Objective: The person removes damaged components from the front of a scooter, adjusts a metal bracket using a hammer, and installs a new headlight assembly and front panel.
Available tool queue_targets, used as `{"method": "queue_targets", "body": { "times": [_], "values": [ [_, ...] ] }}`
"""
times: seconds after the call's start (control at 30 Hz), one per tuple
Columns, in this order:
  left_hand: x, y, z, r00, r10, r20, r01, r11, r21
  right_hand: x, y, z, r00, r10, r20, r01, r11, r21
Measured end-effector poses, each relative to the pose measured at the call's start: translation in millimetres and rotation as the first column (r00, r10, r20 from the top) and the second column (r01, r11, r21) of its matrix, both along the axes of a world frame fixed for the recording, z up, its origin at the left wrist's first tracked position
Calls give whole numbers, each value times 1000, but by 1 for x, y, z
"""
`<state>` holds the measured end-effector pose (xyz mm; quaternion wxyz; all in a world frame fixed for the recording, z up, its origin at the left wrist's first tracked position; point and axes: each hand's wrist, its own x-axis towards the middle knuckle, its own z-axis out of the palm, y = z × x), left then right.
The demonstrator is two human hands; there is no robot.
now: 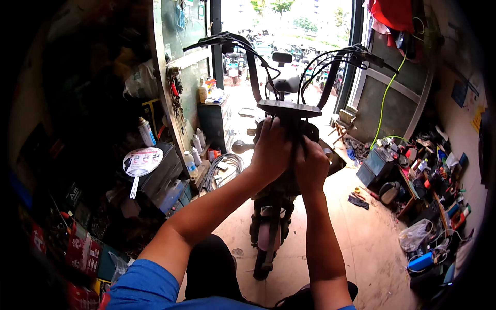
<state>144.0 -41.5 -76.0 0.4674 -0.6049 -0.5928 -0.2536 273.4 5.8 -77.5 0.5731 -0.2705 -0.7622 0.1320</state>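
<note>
A dark electric scooter or motorbike stands upright in front of me, its front wheel (262,261) between my legs. Its tall black handlebar (252,67) spreads wide at the top, with several cables (310,72) looping down from it. Under a flat dark panel (289,108), my left hand (273,149) reaches into the shadowed front with its fingers bent upward and closed. Close beside it on the right, my right hand (312,164) is curled with the fingers drawn together. Deep shadow and the hands themselves hide what the fingertips grip.
On the left a round white hand fan (143,161) lies on a dark cabinet, near a spray can (146,132). Coiled grey cable (226,169) rests on the floor. Crowded tools and parts (413,170) line the right wall, by a small wooden chair (345,123). An open doorway lies ahead.
</note>
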Motion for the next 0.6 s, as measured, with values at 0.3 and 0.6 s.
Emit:
{"method": "queue_targets", "body": {
  "times": [0.3,0.6],
  "values": [
    [-70,-29,62,670,-418,614,133,881,455,46,4,4,997,-35,-74,43,994,104],
    [-117,10,124,507,-373,777,488,867,98,65,-34,86,982,124,-143,-104,985,139]
  ]
}}
